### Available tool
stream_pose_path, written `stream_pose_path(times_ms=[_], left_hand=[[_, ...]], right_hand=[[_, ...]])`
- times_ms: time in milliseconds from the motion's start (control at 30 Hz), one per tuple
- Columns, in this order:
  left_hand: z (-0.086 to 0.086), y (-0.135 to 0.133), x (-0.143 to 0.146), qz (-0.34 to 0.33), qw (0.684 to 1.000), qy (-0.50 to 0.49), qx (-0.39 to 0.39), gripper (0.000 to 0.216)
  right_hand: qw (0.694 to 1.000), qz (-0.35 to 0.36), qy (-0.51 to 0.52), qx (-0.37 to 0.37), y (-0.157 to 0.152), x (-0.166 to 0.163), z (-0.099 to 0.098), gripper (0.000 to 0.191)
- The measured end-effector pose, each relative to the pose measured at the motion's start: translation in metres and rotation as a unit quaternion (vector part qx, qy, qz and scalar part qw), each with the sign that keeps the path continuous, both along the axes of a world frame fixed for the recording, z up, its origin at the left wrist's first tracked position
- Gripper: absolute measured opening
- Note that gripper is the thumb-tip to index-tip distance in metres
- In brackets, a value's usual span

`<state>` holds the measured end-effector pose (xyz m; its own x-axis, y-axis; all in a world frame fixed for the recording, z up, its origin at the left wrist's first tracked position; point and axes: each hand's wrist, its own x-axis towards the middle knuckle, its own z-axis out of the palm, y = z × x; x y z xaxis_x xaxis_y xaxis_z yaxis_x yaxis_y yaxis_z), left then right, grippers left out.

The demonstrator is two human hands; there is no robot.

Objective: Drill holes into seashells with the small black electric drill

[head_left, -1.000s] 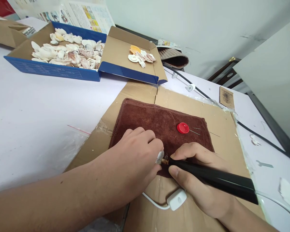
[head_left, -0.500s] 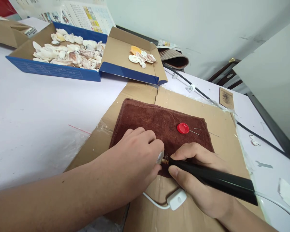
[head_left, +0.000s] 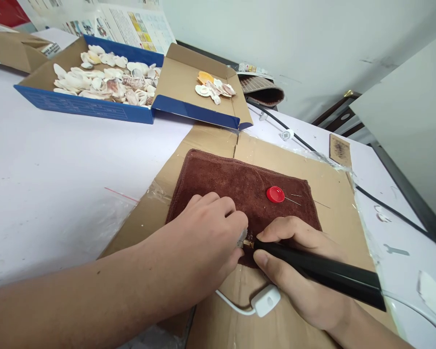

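Observation:
My left hand (head_left: 212,237) is closed, pinching a small pale seashell (head_left: 242,236) between fingertips and thumb; most of the shell is hidden. My right hand (head_left: 301,271) grips a black pen-shaped electric drill (head_left: 323,271) near its front end. The drill's brass-coloured tip meets the shell's edge, though the exact contact point is too small to make out. Both hands work over the lower part of a folded brown cloth (head_left: 221,174). A red cap (head_left: 275,194) lies on that cloth, with thin metal pins (head_left: 293,199) beside it.
A blue box (head_left: 94,110) full of seashells stands at the back left; its opened lid (head_left: 178,72) carries several more shells (head_left: 216,89). Cardboard (head_left: 276,150) lies under the cloth. A white inline switch (head_left: 266,300) sits below my hands. On the right are a black cable (head_left: 388,211) and a small wrench (head_left: 396,249).
Both hands keep nearly the same pose and grip. The seashell looks slightly turned at the drill's tip. The whole view has shifted a little.

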<state>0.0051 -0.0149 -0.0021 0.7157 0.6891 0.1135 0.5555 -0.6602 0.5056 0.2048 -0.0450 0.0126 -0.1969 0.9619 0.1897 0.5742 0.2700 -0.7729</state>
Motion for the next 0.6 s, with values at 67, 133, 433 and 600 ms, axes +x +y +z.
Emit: stream_pose_path(times_ms=[67, 133, 433, 600], left_hand=[[-0.001, 0.000, 0.000, 0.000, 1.000, -0.003, 0.007, 0.013], [-0.002, 0.000, 0.000, 0.000, 1.000, -0.004, 0.012, 0.012], [-0.003, 0.001, 0.002, -0.001, 1.000, 0.005, 0.003, 0.010], [-0.003, 0.002, 0.002, -0.003, 1.000, 0.008, 0.006, 0.011]], right_hand=[[1.000, -0.002, -0.001, 0.003, 0.000, 0.000, 0.001, 0.015], [1.000, -0.007, 0.002, 0.007, -0.001, 0.001, 0.000, 0.015], [1.000, -0.002, 0.007, 0.016, -0.004, 0.005, -0.012, 0.015], [1.000, -0.005, -0.011, 0.028, 0.002, -0.001, -0.001, 0.017]])
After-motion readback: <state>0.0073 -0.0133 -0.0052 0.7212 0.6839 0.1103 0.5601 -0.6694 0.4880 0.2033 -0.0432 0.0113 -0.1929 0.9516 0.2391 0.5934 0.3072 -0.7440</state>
